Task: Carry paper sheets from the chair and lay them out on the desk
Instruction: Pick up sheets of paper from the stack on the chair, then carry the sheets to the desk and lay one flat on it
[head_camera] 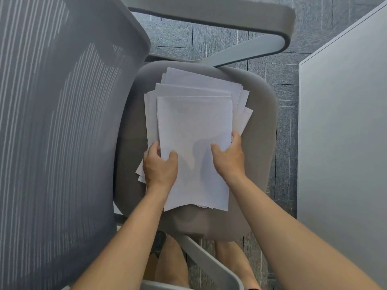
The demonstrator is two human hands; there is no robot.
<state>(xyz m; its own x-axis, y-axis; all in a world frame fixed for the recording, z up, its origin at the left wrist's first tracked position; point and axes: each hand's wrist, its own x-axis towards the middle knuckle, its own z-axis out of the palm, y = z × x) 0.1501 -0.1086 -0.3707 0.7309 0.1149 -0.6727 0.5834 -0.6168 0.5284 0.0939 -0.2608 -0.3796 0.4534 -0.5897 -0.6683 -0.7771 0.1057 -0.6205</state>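
Dark grey carpet tiles (pixel 282 97), grey mesh-backed office chair (pixel 52 122), pale flat surface (pixel 343 132) at right

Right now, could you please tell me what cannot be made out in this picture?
Head view only:
Sheet count in the stack: the top sheet covers the rest.
Fingertips of the left hand and right hand: hidden under the stack.
Most of the desk: cut off by the right edge.

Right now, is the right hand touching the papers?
Touching. The head view shows the right hand with its thumb on top of the papers and fingers gripping their right edge.
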